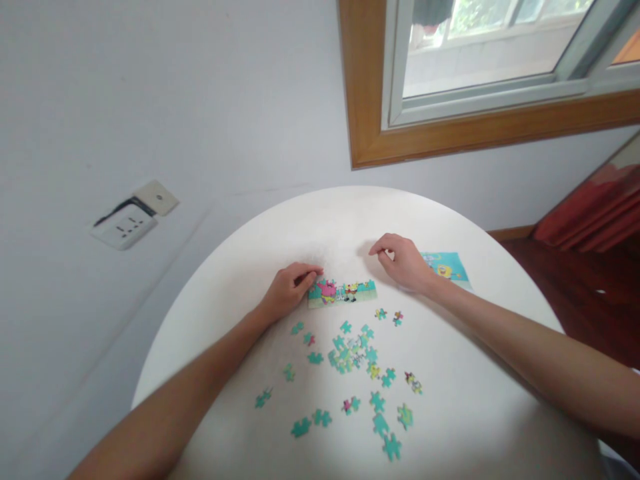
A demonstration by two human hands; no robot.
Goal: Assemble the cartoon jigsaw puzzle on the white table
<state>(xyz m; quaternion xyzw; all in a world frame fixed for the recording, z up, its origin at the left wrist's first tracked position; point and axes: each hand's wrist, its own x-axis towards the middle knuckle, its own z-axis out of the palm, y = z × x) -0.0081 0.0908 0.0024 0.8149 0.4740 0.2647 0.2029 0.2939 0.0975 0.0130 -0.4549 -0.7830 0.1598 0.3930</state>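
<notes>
A partly joined jigsaw puzzle (343,297) with a pink and a yellow cartoon figure lies flat on the white round table (225,427). My left hand (290,290) rests at its upper left corner, thumb and forefinger close together on the edge. Beyond the puzzle's right end, my right hand (403,261) hovers or rests low over the table; its fingers are loosely bent, a gap shows by the thumb, and nothing is visible in them. A blue picture card (453,268) lies partly hidden behind my right wrist.
Loose teal puzzle pieces (345,357) lie heaped and scattered nearer to me. Two pieces (389,316) sit just below the puzzle's right end. A wall with a socket (125,227) and a wood-framed window (367,80) stands behind the table. Red cloth (590,203) hangs at right.
</notes>
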